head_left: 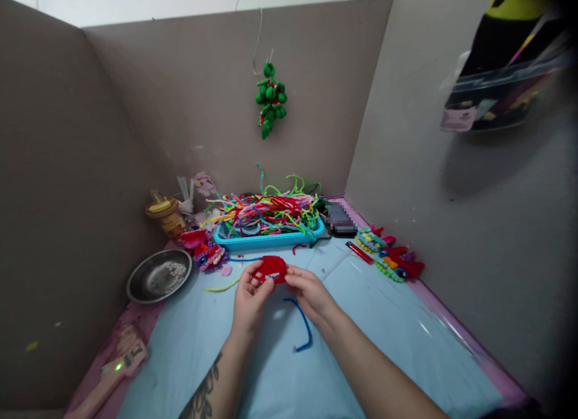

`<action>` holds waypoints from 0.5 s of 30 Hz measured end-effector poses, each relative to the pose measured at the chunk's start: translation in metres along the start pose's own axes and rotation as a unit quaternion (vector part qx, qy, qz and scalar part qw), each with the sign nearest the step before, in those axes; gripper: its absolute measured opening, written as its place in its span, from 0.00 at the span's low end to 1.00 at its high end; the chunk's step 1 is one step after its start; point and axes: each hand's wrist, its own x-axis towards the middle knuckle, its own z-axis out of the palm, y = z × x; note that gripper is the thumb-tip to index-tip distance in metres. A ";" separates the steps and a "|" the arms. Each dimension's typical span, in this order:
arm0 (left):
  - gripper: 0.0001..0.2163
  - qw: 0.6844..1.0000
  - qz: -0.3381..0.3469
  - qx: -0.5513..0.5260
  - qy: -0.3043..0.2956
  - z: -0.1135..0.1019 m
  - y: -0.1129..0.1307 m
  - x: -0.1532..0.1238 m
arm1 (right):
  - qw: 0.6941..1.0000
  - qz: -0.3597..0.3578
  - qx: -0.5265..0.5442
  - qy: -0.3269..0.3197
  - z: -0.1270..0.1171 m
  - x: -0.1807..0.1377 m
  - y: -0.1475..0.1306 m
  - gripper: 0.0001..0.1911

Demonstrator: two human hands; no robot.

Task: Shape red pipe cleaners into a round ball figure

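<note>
Both hands hold a small red fuzzy piece (273, 264) above the blue table cover. My left hand (251, 291) pinches its left side, thumb at the lower edge. On its right side, the fingers of my right hand (311, 291) close on the edge. A pale patch shows near the piece's bottom; I cannot make out what it is. Below the hands lies a bent blue pipe cleaner (307, 325). A yellow pipe cleaner (221, 288) rests left of my left hand.
A blue tray (271, 243) heaped with colourful pipe cleaners stands at the back. Left are a metal bowl (139, 286) and a pink glue gun (121, 368) with a green light. Right are a red-handled tool (360, 253), a phone (341, 219) and colourful fuzzy figures (388, 259). Grey partitions enclose three sides.
</note>
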 end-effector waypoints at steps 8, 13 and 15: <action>0.24 0.998 0.015 0.034 0.045 0.004 0.007 -0.002 | 0.959 -0.160 -0.212 0.100 -0.003 -0.003 -0.005 0.06; 0.23 0.997 0.030 0.061 0.046 0.007 0.011 -0.004 | 0.888 -0.259 -0.361 0.118 0.001 -0.009 -0.005 0.06; 0.22 0.996 0.033 0.068 0.038 0.008 0.011 -0.005 | 0.878 -0.267 -0.378 0.121 0.002 -0.011 -0.004 0.06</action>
